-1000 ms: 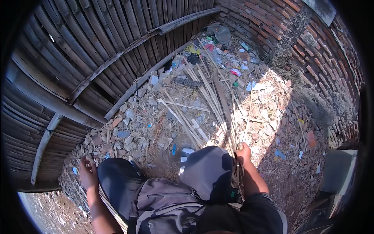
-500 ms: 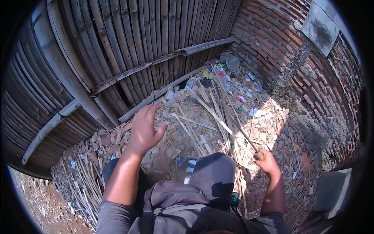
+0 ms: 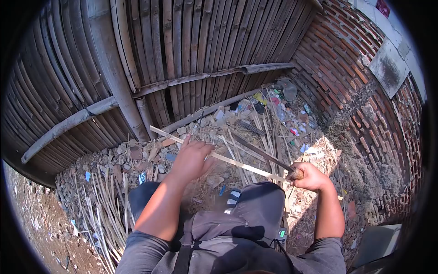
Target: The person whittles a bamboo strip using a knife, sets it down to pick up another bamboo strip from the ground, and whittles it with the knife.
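A long pale bamboo strip slants across in front of me, its far end raised toward the bamboo wall. My left hand is closed over the strip partway along, hiding a short part of it. In my right hand is a long-bladed knife, gripped by its wooden handle, with the dark blade pointing up and left. The near part of the strip passes by the knife handle and my right fingers; whether those fingers also hold it I cannot tell. My knees are bent beneath both hands.
More split strips lie on rubble ahead, and a bundle of strips lies at left. A bamboo wall stands in front, a brick wall at right. Litter fills the corner.
My left hand, open and raised before, now holds a bamboo strip. My right hand still grips the knife, whose blade has swung lower toward the left. The view has shifted left.
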`<state>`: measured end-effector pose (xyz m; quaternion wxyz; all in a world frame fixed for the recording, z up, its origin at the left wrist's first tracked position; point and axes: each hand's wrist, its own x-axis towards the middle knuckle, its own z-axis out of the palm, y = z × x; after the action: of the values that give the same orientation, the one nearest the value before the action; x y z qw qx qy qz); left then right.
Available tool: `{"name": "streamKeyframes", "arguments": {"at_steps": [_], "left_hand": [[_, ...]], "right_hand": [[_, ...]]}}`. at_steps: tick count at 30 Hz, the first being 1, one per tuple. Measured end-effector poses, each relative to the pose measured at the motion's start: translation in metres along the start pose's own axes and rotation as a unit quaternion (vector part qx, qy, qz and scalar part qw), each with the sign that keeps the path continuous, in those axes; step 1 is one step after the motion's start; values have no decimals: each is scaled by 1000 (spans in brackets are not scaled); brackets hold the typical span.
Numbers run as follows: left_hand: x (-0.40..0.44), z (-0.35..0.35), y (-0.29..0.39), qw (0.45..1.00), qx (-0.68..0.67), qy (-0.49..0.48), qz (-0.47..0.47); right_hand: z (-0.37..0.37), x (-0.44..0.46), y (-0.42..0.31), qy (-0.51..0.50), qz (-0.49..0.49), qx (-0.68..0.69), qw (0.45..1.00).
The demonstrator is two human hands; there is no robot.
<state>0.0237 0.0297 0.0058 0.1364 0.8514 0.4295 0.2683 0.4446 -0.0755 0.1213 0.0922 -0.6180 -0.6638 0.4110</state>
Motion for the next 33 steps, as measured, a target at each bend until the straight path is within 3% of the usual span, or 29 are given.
{"name": "streamKeyframes", "arguments": {"at_steps": [1,3,5,9,11,14,17,18,19,21,23,26,30,33], "left_hand": [[0,-7,-1,999,4,-27,-22],[-2,-15,-10,997,6,-61,-51],[-4,-17,-20,995,0,-76,-63],[-6,-29,-20,983,8,-105,-148],[-8,-29,-23,975,1,-104,-194],[-10,-36,-29,969,27,-90,-228],[-15,-40,-29,964,28,-36,-263],[-14,-37,-31,965,30,-15,-260],[-19,-31,-32,963,29,1,-266],[-26,-25,-34,959,28,28,-281],[-29,-27,-39,957,26,42,-287],[-23,-41,-31,948,0,-10,-319],[-18,-22,-31,956,7,-27,-291],[-14,-15,-23,958,-8,-16,-287]], "right_hand": [[-2,4,-21,8,27,-32,999],[-6,17,-27,65,-22,-93,993],[-9,27,-45,139,-11,-115,983],[-15,37,-80,304,-8,-315,899],[-10,49,-88,355,-8,-341,870],[2,82,-82,316,-79,-231,917],[40,120,-106,283,-51,-183,940],[55,135,-102,280,-78,-136,947],[72,156,-83,337,-174,-189,906],[93,177,-88,247,-84,-124,957],[108,199,-68,248,-109,-121,955],[105,203,-51,255,-97,-129,953],[109,195,-48,269,-99,-172,943],[123,185,-59,190,-124,-183,957]]}}
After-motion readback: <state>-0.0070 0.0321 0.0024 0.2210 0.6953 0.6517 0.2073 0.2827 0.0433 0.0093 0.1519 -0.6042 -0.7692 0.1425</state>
